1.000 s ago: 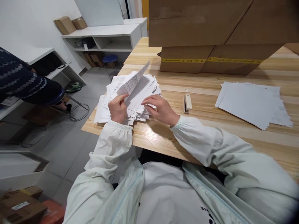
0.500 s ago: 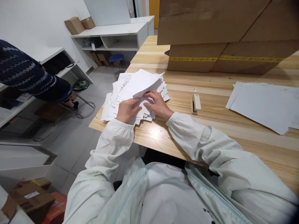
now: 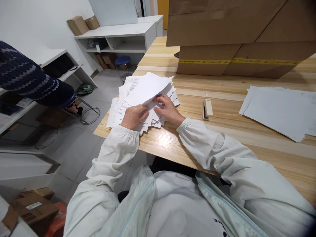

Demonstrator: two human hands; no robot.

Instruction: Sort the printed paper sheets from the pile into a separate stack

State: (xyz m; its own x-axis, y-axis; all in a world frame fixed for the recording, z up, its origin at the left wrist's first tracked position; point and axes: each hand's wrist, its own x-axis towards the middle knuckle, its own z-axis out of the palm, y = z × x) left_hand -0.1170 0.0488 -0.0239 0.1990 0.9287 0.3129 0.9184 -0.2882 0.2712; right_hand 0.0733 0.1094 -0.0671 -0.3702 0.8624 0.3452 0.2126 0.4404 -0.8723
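A loose, overlapping pile of white papers [image 3: 116, 113], some of them printed, lies at the left end of the wooden table. One sheet of paper [image 3: 146, 87] on top has its near right side lifted and curved. My left hand [image 3: 134, 116] rests on the near left of the pile, fingers stretched along that sheet's lower edge, thumb apart. At the raised edge, my right hand [image 3: 169, 108] has its bent fingers on the sheet; its thumb is apart, lower down. Some fingertips are hidden. To the right of my right hand stands a cream stapler [image 3: 207, 109].
Another stack of white papers [image 3: 278, 110] lies on the right of the wooden table [image 3: 222, 141]. Large cardboard boxes [image 3: 207, 61] stand at the back. Left of the table, a person in a dark patterned top [image 3: 27, 77] sits on a stool. White shelves [image 3: 116, 31] stand beyond.
The lifted edge of the top sheet has shifted slightly up and to the right, along with my right hand's fingers. My left hand has slid a little left.
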